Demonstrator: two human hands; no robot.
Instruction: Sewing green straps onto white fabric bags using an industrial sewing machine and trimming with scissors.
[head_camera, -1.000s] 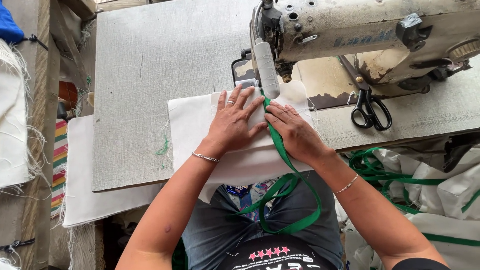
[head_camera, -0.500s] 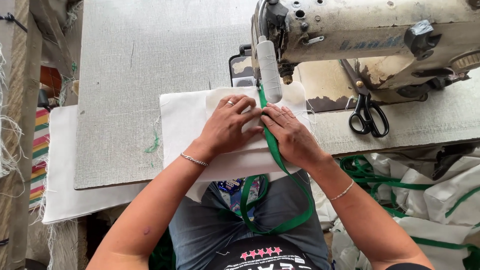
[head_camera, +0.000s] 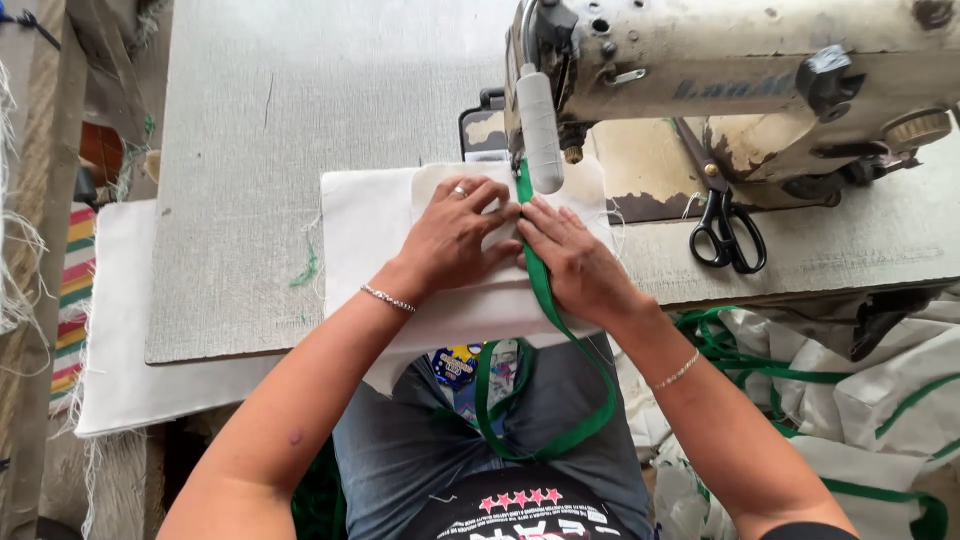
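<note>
on the grey worktop (head_camera: 260, 150), both hands have moved closer to the sewing machine (head_camera: 720, 70) (needle area hidden), left hand (head_camera: 455, 235) and right hand (head_camera: 570, 260) with fingers spread flat, pressing the green strap (head_camera: 540, 285) onto the white cloth (head_camera: 365, 225).

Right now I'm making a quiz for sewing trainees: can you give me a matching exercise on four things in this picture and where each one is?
Things:
1. green strap
2. black scissors
3. left hand
4. right hand

Places:
A. on the table, right of the sewing machine's needle end
B. flat on the white fabric, wearing a ring
C. running from under the machine head down to a loop over the lap
D. pressing on the strap, just right of the other hand

Pairs: 1-C, 2-A, 3-B, 4-D
</note>
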